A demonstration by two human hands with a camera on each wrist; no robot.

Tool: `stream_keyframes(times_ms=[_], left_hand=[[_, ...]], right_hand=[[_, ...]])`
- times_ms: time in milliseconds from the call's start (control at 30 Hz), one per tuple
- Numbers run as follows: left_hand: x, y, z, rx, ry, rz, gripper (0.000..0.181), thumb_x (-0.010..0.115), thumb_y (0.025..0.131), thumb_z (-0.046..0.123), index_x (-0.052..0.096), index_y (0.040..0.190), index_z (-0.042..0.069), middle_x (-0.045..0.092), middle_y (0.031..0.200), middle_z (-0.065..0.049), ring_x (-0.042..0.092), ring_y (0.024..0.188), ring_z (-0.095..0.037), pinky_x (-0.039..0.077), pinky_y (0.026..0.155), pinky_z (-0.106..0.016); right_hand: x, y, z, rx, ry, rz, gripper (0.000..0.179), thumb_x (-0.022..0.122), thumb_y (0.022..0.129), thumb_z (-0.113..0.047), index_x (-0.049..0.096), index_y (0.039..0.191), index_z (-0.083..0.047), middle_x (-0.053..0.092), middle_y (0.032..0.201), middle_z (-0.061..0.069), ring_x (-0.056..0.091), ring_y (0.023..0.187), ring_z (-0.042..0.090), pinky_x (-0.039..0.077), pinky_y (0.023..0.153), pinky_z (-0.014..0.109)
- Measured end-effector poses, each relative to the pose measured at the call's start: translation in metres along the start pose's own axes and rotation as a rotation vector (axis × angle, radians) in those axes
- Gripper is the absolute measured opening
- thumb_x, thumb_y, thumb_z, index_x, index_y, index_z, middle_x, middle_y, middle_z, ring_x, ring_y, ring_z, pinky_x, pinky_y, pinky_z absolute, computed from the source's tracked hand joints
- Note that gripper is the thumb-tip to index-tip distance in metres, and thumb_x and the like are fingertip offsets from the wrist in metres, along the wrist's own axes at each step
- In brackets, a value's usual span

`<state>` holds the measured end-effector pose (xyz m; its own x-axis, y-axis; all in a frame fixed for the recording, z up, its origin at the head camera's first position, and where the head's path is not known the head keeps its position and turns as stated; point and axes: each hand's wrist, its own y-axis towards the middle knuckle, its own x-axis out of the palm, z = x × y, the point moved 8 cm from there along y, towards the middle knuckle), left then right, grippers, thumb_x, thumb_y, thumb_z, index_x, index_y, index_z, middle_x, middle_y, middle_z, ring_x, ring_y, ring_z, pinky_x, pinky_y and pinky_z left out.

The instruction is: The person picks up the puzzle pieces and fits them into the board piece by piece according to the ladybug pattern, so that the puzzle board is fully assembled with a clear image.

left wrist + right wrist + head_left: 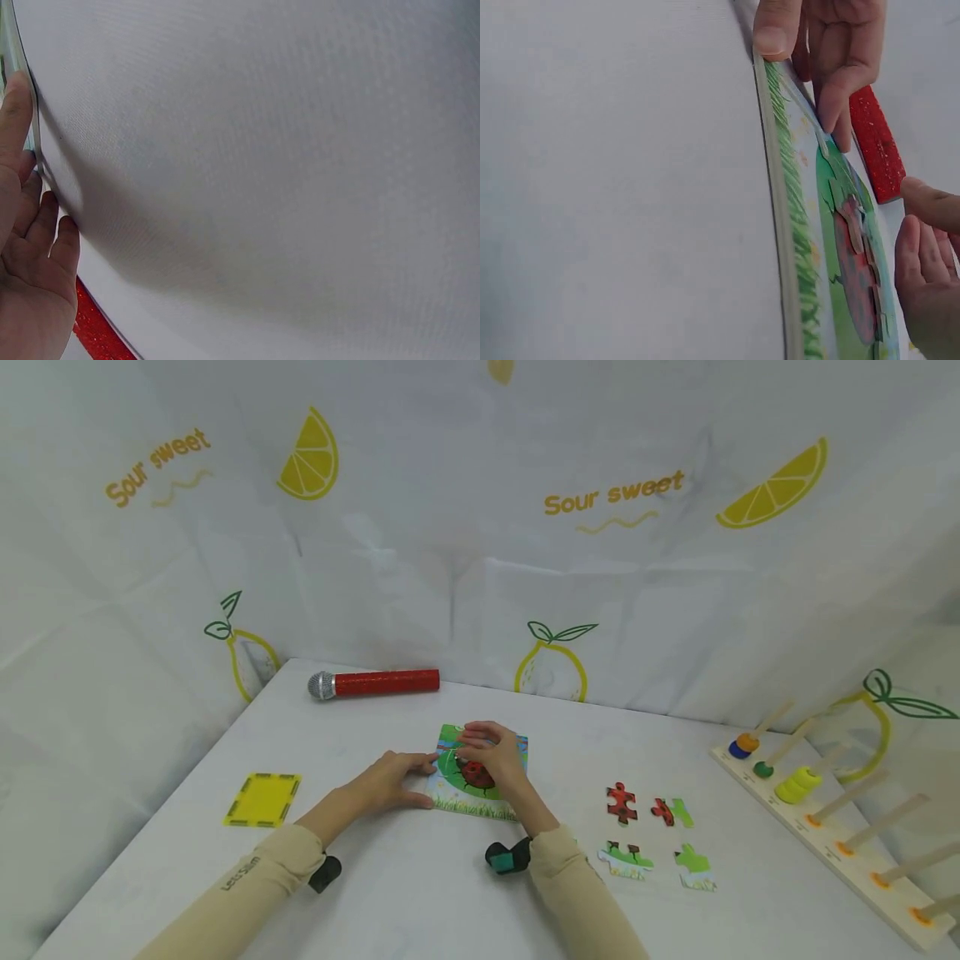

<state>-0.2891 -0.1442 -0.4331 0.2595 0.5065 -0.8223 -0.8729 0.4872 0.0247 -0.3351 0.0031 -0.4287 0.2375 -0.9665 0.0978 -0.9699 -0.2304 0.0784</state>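
A ladybug jigsaw board (pixel 468 807) lies flat on the white table. Along its left edge rests my left hand (pixel 393 779), the thumb at the near corner and other fingertips farther up that side. Above the board's upper middle is my right hand (pixel 495 758), fingers bent loosely over the picture. In the right wrist view, the right hand (pixel 934 262) has a gap between thumb and fingers, with nothing seen held. Some jigsaw pieces (pixel 851 225) stand slightly raised in the board. The left wrist view catches only the board's edge beside the left hand (pixel 37 262).
Loose jigsaw pieces (pixel 622 804) lie to the right. Beyond them is a wooden peg rack (pixel 825 839) with coloured rings. A red microphone (pixel 386 682) lies at the back, and a yellow square tile (pixel 262 799) at the left.
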Motion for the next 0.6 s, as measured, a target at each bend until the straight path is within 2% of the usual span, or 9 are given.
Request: stream_keyframes(times_ms=[100, 233, 333, 467, 600], left_hand=[[-0.001, -0.001, -0.001, 0.008, 0.004, 0.004, 0.064, 0.078, 0.080, 0.025, 0.054, 0.132, -0.001, 0.068, 0.117, -0.008, 0.052, 0.124, -0.027, 0.040, 0.105, -0.045], [-0.003, -0.002, -0.001, 0.003, 0.001, 0.008, 0.061, 0.079, 0.079, 0.024, 0.056, 0.130, 0.000, 0.066, 0.120, -0.008, 0.052, 0.125, -0.027, 0.040, 0.105, -0.045], [-0.003, -0.003, -0.001, 0.003, -0.005, 0.005, 0.060, 0.079, 0.079, 0.024, 0.057, 0.130, 0.000, 0.066, 0.120, -0.008, 0.051, 0.125, -0.028, 0.040, 0.105, -0.045], [-0.002, -0.003, 0.001, 0.024, -0.008, 0.005, 0.062, 0.078, 0.080, 0.025, 0.055, 0.131, -0.002, 0.067, 0.119, -0.009, 0.051, 0.125, -0.029, 0.039, 0.105, -0.045], [-0.002, -0.002, 0.002, 0.029, -0.010, 0.008, 0.064, 0.078, 0.080, 0.025, 0.054, 0.132, -0.002, 0.067, 0.119, -0.009, 0.052, 0.124, -0.028, 0.040, 0.105, -0.045]], right_hand=[[-0.010, -0.008, -0.004, 0.009, -0.076, 0.016, 0.038, 0.064, 0.078, 0.021, 0.053, 0.114, 0.020, 0.061, 0.106, 0.032, 0.061, 0.103, 0.046, 0.058, 0.075, 0.029], [-0.021, -0.019, -0.003, 0.058, -0.225, 0.061, 0.037, 0.069, 0.073, 0.021, 0.059, 0.109, 0.016, 0.064, 0.102, 0.030, 0.067, 0.094, 0.039, 0.058, 0.076, 0.034], [-0.023, -0.023, -0.002, 0.062, -0.327, 0.090, 0.037, 0.073, 0.070, 0.020, 0.062, 0.105, 0.014, 0.067, 0.099, 0.027, 0.069, 0.089, 0.035, 0.058, 0.075, 0.034], [-0.019, -0.022, -0.005, -0.006, -0.419, 0.106, 0.034, 0.075, 0.068, 0.019, 0.064, 0.101, 0.014, 0.068, 0.094, 0.027, 0.070, 0.083, 0.035, 0.059, 0.072, 0.033], [-0.012, -0.020, -0.007, -0.073, -0.451, 0.105, 0.029, 0.074, 0.070, 0.018, 0.064, 0.098, 0.016, 0.068, 0.090, 0.029, 0.070, 0.079, 0.036, 0.059, 0.069, 0.034]])
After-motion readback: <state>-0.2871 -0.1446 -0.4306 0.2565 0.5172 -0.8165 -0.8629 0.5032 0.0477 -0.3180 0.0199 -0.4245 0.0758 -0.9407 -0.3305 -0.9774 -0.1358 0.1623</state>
